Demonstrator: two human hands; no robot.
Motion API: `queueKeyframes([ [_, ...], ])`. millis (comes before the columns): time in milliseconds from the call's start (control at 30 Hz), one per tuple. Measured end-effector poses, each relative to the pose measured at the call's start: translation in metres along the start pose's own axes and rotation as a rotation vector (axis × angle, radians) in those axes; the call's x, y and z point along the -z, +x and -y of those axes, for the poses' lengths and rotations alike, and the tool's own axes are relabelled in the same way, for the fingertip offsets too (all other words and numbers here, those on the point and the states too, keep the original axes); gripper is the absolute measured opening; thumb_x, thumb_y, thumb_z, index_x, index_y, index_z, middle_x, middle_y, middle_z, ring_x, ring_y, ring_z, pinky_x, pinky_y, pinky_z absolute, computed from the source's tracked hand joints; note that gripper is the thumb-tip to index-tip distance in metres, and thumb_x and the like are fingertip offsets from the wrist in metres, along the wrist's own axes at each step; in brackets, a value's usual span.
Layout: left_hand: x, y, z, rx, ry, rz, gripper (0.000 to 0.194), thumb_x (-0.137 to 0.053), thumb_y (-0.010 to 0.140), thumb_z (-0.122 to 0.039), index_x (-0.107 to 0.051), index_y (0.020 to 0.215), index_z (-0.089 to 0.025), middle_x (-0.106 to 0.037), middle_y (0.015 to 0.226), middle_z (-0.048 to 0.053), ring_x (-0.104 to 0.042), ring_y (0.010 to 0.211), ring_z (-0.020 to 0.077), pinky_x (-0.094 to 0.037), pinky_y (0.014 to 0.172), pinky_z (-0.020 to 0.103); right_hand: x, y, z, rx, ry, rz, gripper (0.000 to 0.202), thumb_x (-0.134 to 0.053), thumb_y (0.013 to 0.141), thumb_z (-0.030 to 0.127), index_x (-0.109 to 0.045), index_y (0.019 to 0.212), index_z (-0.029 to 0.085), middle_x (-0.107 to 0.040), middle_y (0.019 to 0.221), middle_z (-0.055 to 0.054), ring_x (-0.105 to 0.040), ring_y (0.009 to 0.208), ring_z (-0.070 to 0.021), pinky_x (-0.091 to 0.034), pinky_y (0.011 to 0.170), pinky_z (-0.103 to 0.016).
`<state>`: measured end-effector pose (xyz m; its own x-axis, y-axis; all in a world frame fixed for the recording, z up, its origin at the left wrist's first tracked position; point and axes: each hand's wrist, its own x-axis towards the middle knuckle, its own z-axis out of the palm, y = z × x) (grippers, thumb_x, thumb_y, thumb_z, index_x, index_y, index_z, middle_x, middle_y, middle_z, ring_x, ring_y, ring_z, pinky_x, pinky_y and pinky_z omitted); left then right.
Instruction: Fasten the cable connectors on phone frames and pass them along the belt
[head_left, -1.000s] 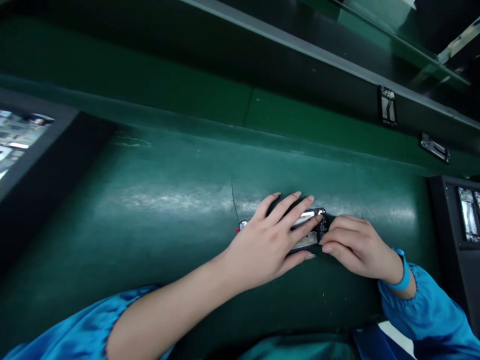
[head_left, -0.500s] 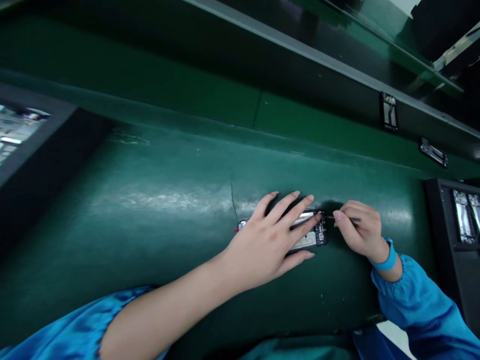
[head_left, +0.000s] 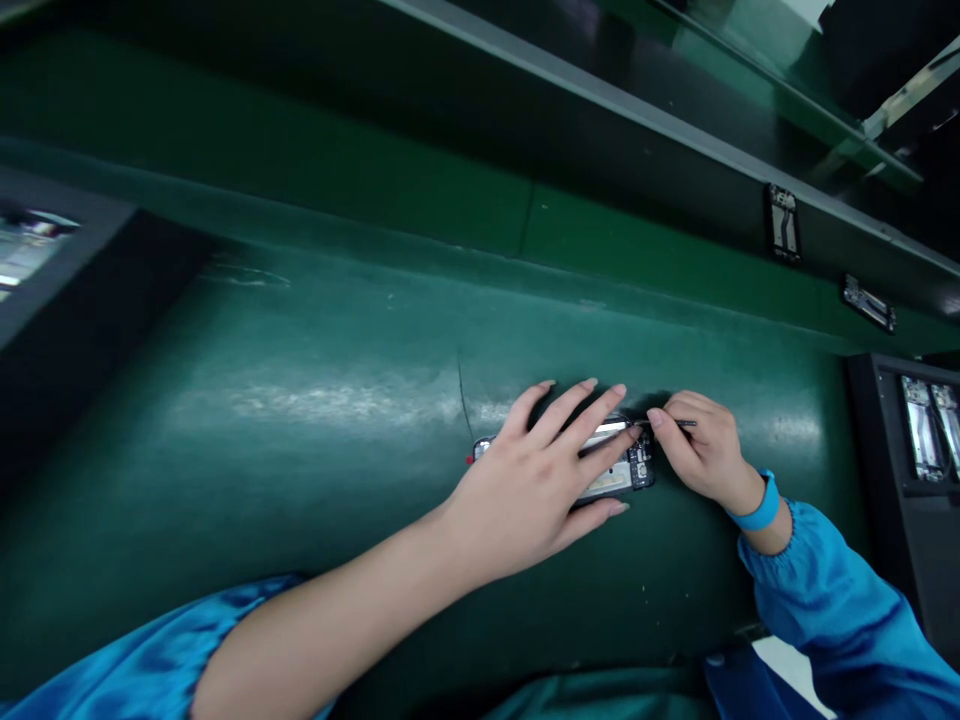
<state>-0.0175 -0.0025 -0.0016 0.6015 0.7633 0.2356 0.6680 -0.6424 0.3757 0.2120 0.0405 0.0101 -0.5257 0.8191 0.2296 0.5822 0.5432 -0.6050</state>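
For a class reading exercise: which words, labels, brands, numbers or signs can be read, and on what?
None can be read.
Opened device under the left hand: any print too small.
Two farther devices: too small.
Devices at far right: too small.
Parts at far left: blurred.

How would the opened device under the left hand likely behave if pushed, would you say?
The device looks flat and rigid, so it would probably slide rather than tip or roll. Its exposed components suggest it may be fragile.

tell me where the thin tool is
In the head view, right of centre, the thin tool is pinched in the right hand, by the open phone's right end.
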Motion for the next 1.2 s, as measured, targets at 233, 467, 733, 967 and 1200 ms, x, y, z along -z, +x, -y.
queueKeyframes([
  [233, -0.001, -0.001, 0.0, 0.012, -0.01, -0.001, 0.056, -0.064, 0.093, -0.053, -0.061, 0.141, -0.025, -0.043, 0.159, 0.015, -0.045, 0.14, 0.0423, -0.036, 0.113, 0.065, -0.001, -0.002, -0.001, -0.008, -0.016, -0.023, 0.039, -0.047, 0.105, 0.024, -0.047, 0.066, 0.021, -0.048, 0.061, -0.001, -0.046, 0.059, -0.0161, -0.038, 0.061, -0.032],
  [467, -0.001, 0.001, 0.001, 0.037, -0.006, -0.005, 0.052, -0.062, 0.092, -0.052, -0.065, 0.135, -0.024, -0.052, 0.151, 0.017, -0.044, 0.14, 0.0429, -0.034, 0.111, 0.068, 0.004, 0.003, -0.001, -0.265, 0.12, 0.01, 0.043, -0.05, 0.103, 0.031, -0.053, 0.062, 0.02, -0.051, 0.059, -0.001, -0.049, 0.057, -0.014, -0.038, 0.059, -0.029],
  [733, -0.002, 0.001, 0.001, 0.002, 0.01, -0.036, 0.046, -0.059, 0.094, -0.047, -0.067, 0.132, -0.023, -0.06, 0.141, 0.015, -0.047, 0.137, 0.0406, -0.035, 0.111, 0.065, 0.024, 0.038, 0.001, -0.858, 0.474, 0.636, 0.038, -0.062, 0.088, 0.029, -0.061, 0.053, 0.016, -0.057, 0.045, -0.001, -0.052, 0.038, -0.009, -0.036, 0.037, -0.016],
  [967, -0.006, 0.0, -0.001, -0.017, 0.041, -0.093, 0.046, -0.059, 0.094, -0.05, -0.068, 0.13, -0.023, -0.06, 0.143, 0.014, -0.049, 0.136, 0.0385, -0.035, 0.112, 0.061, 0.02, 0.043, -0.003, -0.886, 0.502, 0.69, 0.038, -0.064, 0.088, 0.034, -0.064, 0.056, 0.015, -0.062, 0.048, -0.002, -0.056, 0.038, -0.0091, -0.044, 0.038, -0.015],
  [1200, -0.007, -0.001, -0.001, 0.012, 0.047, -0.11, 0.054, -0.062, 0.092, -0.053, -0.066, 0.134, -0.021, -0.06, 0.143, 0.016, -0.049, 0.136, 0.0395, -0.036, 0.112, 0.062, 0.006, 0.012, -0.005, -0.475, 0.366, 0.075, 0.051, -0.056, 0.1, 0.047, -0.057, 0.057, 0.019, -0.057, 0.053, 0.0, -0.053, 0.047, -0.0107, -0.043, 0.048, -0.022],
])
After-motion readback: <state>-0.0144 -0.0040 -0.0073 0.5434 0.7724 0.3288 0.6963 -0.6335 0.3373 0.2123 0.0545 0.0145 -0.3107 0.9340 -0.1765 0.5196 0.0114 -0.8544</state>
